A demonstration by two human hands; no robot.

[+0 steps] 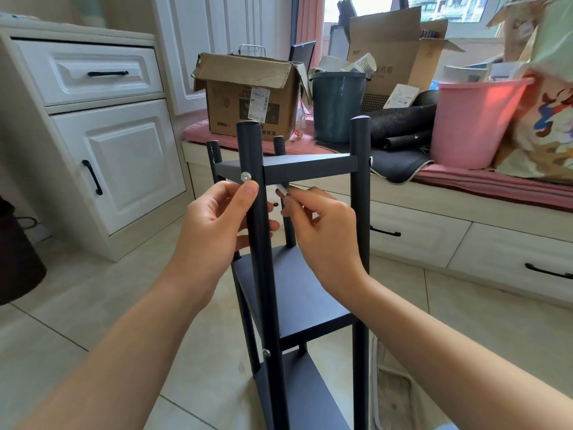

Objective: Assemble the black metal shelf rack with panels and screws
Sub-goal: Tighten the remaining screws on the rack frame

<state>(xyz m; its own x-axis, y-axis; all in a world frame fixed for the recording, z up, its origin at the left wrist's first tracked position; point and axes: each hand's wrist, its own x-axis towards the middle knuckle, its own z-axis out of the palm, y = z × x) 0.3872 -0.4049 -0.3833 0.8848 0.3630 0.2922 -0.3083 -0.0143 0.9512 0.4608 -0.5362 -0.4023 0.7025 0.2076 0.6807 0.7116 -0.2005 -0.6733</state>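
Rack (297, 293) upright on floor, top panel (307, 169) seated. I'm on its front-left screw (246, 176): left hand (217, 225) curled round post (260, 243), thumb just under screw head. Right hand (322, 234) pinches hex key (282, 191). Next, I reckon: key tip into head, then tighten.

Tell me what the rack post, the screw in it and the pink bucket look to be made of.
Rack post: likely metal tube with a matte black coating; even, dull sheen.
Screw: bright silver metal, judging by its shiny round head.
Pink bucket: probably plastic; smooth, slightly see-through wall that glows in the window light.
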